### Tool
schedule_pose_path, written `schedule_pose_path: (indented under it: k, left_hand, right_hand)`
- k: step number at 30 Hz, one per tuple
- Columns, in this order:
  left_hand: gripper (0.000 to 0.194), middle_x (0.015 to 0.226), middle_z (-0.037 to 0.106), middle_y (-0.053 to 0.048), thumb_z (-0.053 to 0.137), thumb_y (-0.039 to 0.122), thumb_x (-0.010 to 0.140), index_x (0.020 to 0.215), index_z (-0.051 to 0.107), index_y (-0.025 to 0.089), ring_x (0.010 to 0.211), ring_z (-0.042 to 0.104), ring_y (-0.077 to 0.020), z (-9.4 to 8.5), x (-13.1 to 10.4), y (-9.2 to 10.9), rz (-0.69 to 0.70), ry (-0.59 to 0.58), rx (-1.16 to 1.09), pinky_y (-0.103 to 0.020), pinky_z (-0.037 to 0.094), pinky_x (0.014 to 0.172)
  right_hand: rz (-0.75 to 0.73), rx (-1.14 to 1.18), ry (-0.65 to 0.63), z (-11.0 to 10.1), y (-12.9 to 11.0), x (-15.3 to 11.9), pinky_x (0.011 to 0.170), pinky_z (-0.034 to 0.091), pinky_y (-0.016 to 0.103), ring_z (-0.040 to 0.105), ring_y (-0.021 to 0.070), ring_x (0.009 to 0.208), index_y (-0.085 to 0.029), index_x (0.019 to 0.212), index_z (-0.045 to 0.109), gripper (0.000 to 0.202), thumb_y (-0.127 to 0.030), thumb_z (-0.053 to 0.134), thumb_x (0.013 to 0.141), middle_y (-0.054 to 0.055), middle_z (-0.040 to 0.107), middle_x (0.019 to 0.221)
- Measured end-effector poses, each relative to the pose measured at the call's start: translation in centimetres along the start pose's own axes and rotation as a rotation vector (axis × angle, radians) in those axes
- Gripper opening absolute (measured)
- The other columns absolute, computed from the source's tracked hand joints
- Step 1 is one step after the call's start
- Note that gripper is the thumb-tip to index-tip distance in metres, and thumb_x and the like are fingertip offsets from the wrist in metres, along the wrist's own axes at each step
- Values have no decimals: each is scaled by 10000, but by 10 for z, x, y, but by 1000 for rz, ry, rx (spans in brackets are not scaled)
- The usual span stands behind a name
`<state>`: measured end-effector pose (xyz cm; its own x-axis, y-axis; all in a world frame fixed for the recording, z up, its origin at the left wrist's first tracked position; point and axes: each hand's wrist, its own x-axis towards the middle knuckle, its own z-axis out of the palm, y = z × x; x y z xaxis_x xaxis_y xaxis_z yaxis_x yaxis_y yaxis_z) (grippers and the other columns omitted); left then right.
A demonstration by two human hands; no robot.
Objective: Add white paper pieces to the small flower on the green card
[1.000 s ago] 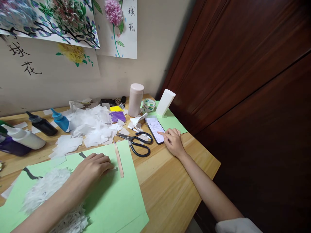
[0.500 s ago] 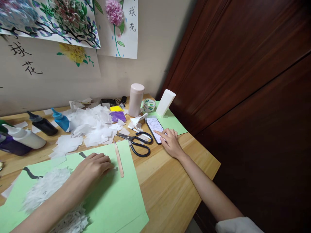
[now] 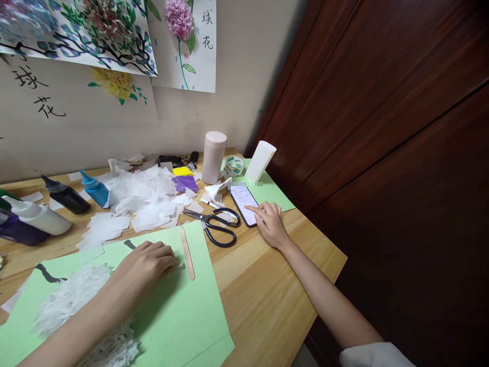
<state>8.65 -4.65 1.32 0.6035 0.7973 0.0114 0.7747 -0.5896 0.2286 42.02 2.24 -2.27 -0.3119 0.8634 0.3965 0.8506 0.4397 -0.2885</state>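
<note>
My left hand (image 3: 152, 262) rests on a sheet of green paper (image 3: 191, 321), its fingers curled down. A small pale bit shows by the thumb, and what the fingertips hold is hidden. Under my left forearm sits a white ruffled paper flower (image 3: 72, 290), with dark painted strokes beside it. A wooden craft stick (image 3: 188, 255) lies just right of that hand. My right hand (image 3: 272, 227) lies over the lower end of a smartphone (image 3: 240, 196), index finger stretched onto its lit screen, the other fingers loosely bent and holding nothing.
Black-handled scissors (image 3: 219, 224) lie between the hands. Behind them are scattered white paper scraps (image 3: 141, 188), a pink tumbler (image 3: 214, 158), a tape roll (image 3: 234, 165) and a white cylinder (image 3: 261, 161). Paint bottles (image 3: 69, 196) lie at left. A dark wooden panel (image 3: 382, 153) stands right.
My right index fingertip has shifted slightly to the right on the phone screen. My left hand and the things on the table look the same.
</note>
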Motion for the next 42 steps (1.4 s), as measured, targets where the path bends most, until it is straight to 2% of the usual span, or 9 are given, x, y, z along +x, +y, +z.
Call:
schedule_pose_path:
  k: [4,8,13,20,24,31,36,39,42]
  left_hand:
    - [283,819,679,9,390,185,877,850,661,264,769,579,-153,-1,-1,0,6,23,-12,-297,362,702]
    - [297,831,677,9,370,189,887,868,657,263,772,574,-150,-1,-1,0,21,19,-18,-301,361,705]
    - [289,817,677,10,379,196,886,843,657,261,768,572,-151,-1,-1,0,21,29,-12,-301,360,704]
    - [263,821,669,15,396,219,887,851,652,270,775,569,-152,2,-1,-2,13,30,-17,-296,350,718]
    - [260,833,670,20,390,224,892,853,643,274,788,571,-159,2,-1,-2,-5,-3,-9,-295,348,728]
    - [259,865,672,20,378,230,898,871,631,274,808,574,-162,0,-1,-2,9,-20,0,-300,349,733]
    - [264,877,675,12,372,238,900,882,633,269,806,577,-164,1,-1,-4,25,-29,20,-304,358,725]
    - [276,869,674,3,362,231,901,884,636,262,798,576,-162,2,-1,-5,39,-22,29,-305,360,719]
    - [289,847,672,3,361,206,897,864,644,257,786,573,-156,2,-1,-4,28,-14,21,-300,359,717]
  right_hand:
    - [-16,-2,-2,-1,0,0,820,299,380,430,197,833,-325,1187,579,374,-243,343,909,39,508,843]
    - [3,0,18,-2,-1,0,818,321,383,436,204,848,-297,1282,489,407,-254,349,902,49,495,880]
    - [-6,-15,21,1,-1,1,883,349,410,438,230,978,-307,1279,485,409,-275,383,885,75,471,1102]
    - [-56,-40,-30,5,0,2,1046,193,514,383,247,1173,-324,1226,527,365,-292,373,897,61,438,1264]
    - [-28,-28,32,2,1,2,1045,203,502,394,240,1149,-309,1243,519,376,-282,369,899,63,462,1235]
    - [62,-100,298,-9,15,-3,943,301,474,439,239,952,-284,784,734,295,-159,471,829,45,612,929]
    - [30,-101,316,-11,21,-5,990,253,489,463,222,910,-295,691,724,278,-139,516,789,16,634,840]
    - [26,-94,304,-10,18,-4,991,254,503,471,222,912,-313,738,725,266,-158,516,796,8,634,839]
    - [1,-53,234,-7,11,-2,1015,240,515,481,230,963,-303,985,679,290,-193,464,826,25,627,941]
